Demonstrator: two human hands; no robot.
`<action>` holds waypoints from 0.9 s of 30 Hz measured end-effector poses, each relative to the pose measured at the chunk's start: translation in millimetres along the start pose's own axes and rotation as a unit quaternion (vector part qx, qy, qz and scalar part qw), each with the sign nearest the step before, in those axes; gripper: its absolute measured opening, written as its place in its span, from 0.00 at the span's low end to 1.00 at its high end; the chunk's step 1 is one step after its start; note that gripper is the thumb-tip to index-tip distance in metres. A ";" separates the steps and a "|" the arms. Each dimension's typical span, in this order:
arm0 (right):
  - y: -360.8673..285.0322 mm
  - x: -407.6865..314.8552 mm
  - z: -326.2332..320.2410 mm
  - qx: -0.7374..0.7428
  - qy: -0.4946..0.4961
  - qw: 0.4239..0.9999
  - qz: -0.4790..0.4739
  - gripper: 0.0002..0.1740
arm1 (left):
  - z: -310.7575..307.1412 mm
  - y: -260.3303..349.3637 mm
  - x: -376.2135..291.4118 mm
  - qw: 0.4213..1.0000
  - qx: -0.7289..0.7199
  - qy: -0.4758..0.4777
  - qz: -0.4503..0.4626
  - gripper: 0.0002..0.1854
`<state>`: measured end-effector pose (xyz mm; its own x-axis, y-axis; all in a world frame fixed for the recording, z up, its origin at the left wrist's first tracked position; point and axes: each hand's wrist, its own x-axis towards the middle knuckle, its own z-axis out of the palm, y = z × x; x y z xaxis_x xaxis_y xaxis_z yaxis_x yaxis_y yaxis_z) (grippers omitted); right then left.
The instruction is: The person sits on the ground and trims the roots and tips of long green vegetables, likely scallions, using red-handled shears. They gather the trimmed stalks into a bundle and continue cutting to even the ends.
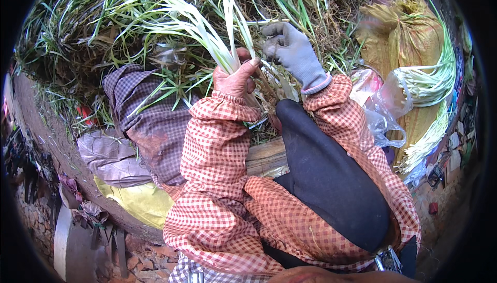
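My bare left hand [233, 79] grips a small bunch of long-leaved greens [209, 36], probably garlic or chive shoots. Their pale leaves fan up and to the left, while the lower ends pass beneath my fist. My right hand [293, 52], in a grey knit glove, is just right of the bunch with its fingers curled. Whether anything is pinched in those fingers is hard to see. Dry, papery husks [285, 83] hang between and below the two hands. Behind them spreads a large heap of uncleaned greens [89, 23] with brown roots and withered leaves.
On the right, a bundle of pale stalks [427, 87] lies on yellow woven sacking [413, 36]. A clear plastic bag [384, 108] sits beside it. A wooden plank [268, 155] shows between my legs. Yellow sheeting [139, 201] and a greyish sack [112, 159] lie left.
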<state>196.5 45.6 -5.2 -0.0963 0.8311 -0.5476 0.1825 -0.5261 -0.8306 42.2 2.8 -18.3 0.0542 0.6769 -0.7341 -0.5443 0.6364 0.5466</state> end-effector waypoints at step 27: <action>42.2 -61.3 -134.1 -0.267 0.296 0.917 0.021 0.12 | -23.5 21.2 0.1 0.993 -0.110 0.027 0.036 0.16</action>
<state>341.2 -3.4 6.9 0.4420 0.8468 -0.2958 0.6416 -0.5289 -0.5555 10.9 7.7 -16.3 -0.0325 0.6928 -0.7204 -0.7153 0.4873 0.5009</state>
